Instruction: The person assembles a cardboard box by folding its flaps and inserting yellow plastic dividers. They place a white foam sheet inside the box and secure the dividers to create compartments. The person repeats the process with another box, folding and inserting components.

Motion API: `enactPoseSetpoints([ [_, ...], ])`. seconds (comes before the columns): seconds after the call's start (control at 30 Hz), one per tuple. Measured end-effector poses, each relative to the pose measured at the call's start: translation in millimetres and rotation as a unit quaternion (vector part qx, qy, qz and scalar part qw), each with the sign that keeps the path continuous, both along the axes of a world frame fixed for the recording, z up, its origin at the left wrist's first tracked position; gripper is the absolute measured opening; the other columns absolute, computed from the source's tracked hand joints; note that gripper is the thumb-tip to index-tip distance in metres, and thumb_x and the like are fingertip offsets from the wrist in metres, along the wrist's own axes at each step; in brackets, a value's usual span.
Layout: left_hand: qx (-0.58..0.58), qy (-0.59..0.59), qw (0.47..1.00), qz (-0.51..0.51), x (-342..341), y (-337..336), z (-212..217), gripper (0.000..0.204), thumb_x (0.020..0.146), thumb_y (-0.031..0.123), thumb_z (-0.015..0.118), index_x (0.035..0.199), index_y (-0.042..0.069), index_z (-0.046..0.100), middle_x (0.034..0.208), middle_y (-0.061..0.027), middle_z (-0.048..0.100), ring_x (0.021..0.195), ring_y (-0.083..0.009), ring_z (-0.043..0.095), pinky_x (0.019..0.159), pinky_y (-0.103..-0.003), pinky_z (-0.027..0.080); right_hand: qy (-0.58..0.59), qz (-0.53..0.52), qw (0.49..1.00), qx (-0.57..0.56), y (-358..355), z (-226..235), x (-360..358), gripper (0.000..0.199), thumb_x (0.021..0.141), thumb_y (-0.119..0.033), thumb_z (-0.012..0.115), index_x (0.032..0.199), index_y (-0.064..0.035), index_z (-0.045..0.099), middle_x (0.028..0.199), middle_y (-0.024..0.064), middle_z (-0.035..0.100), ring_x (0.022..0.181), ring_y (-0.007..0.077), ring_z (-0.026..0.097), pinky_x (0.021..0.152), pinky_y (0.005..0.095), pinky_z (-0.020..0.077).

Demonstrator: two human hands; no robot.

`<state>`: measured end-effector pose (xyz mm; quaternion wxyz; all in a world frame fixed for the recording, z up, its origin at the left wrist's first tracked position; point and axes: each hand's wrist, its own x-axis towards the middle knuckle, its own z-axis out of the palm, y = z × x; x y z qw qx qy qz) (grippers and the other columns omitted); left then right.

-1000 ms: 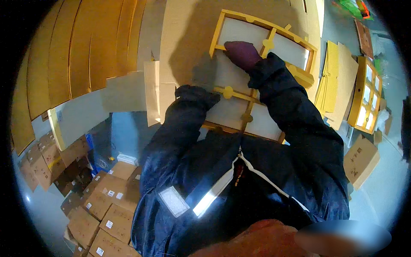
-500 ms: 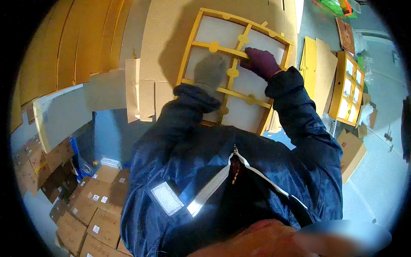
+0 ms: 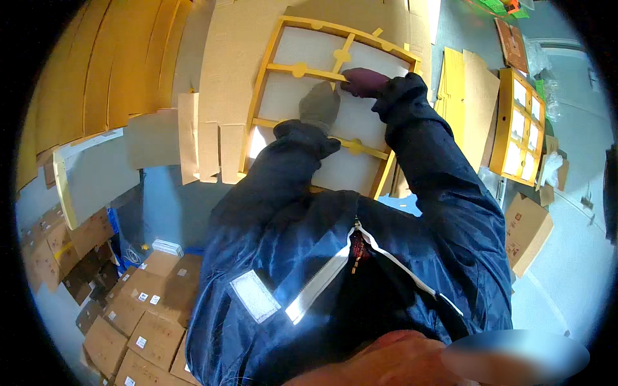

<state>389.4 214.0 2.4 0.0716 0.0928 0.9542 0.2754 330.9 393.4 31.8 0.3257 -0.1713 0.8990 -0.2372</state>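
Notably, white labels (image 3: 141, 342) mark the stacked brown cartons (image 3: 161, 336) at lower left; their print is too small to read. Dark print shows on a lone carton (image 3: 531, 226) at right, likewise unreadable. A yellow frame (image 3: 317, 26) lies on a cardboard sheet (image 3: 225, 77), its strips dividing it into compartments with white panels (image 3: 308, 51). A second frame (image 3: 505, 125) at right contains white panels in two columns. The first frame is directly under both gloved hands. The left hand (image 3: 320, 105), grey-gloved, is over the middle row, below the upper cross strip (image 3: 299, 69); its grasp cannot be determined. The right hand (image 3: 364, 83), purple-gloved, has bent fingers by that strip's right part; whether they grip it cannot be confirmed.
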Motion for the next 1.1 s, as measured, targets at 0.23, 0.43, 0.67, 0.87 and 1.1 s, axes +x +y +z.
enactPoseSetpoints([
  [0.23, 0.021, 0.030, 0.999, -0.013, 5, -3, -4, 0.024, 0.090, 0.028, 0.062, 0.102, 0.008, 0.063, 0.097, -0.0159, 0.067, 0.090, -0.0375, 0.065, 0.075, -0.049, 0.054, -0.139, 0.018, 0.990, -0.019, -21, 7, -7, 0.020, 0.096, -0.024, 0.052, 0.094, -0.0061, 0.061, 0.066, 0.0059, 0.060, 0.048, 0.0176, 0.056, 0.043, 0.0329, 0.0444],
  [0.43, 0.020, 0.066, 0.998, 0.007, 13, -9, 3, 0.025, 0.091, 0.032, 0.062, 0.097, 0.007, 0.061, 0.095, -0.0151, 0.066, 0.088, -0.0372, 0.065, 0.073, -0.049, 0.053, -0.009, 0.018, 1.000, 0.017, -27, 0, 4, 0.019, 0.093, -0.020, 0.054, 0.100, -0.0040, 0.062, 0.076, 0.0137, 0.066, 0.063, 0.0278, 0.065, 0.056, 0.0411, 0.0519],
  [0.67, -0.001, 0.082, 0.996, -0.020, 8, -11, 17, 0.033, 0.094, 0.039, 0.058, 0.096, 0.007, 0.061, 0.091, -0.0170, 0.066, 0.085, -0.0387, 0.064, 0.071, -0.049, 0.052, 0.098, -0.070, 0.992, 0.033, -32, -10, 22, 0.029, 0.091, -0.018, 0.058, 0.118, -0.0058, 0.060, 0.105, 0.0198, 0.067, 0.097, 0.0378, 0.065, 0.082, 0.0467, 0.0525],
  [0.87, -0.016, 0.077, 0.997, 0.025, 7, -17, 68, 0.032, 0.086, 0.030, 0.070, 0.106, 0.007, 0.061, 0.106, -0.0177, 0.063, 0.102, -0.0387, 0.060, 0.086, -0.048, 0.048, 0.311, -0.156, 0.937, 0.012, 8, 54, 66, 0.061, 0.080, -0.022, 0.078, 0.134, -0.0059, 0.052, 0.126, 0.0188, 0.060, 0.118, 0.0372, 0.056, 0.100, 0.0448, 0.0458],
  [1.1, -0.043, 0.134, 0.893, -0.427, -5, 78, 76, 0.034, 0.085, 0.027, 0.068, 0.113, 0.011, 0.060, 0.105, -0.0102, 0.065, 0.100, -0.0323, 0.062, 0.087, -0.046, 0.048, 0.157, -0.484, 0.857, -0.082, 37, 13, 184, 0.087, 0.079, -0.020, 0.080, 0.149, 0.0008, 0.032, 0.144, 0.0285, 0.044, 0.131, 0.0419, 0.046, 0.111, 0.0426, 0.0383],
])
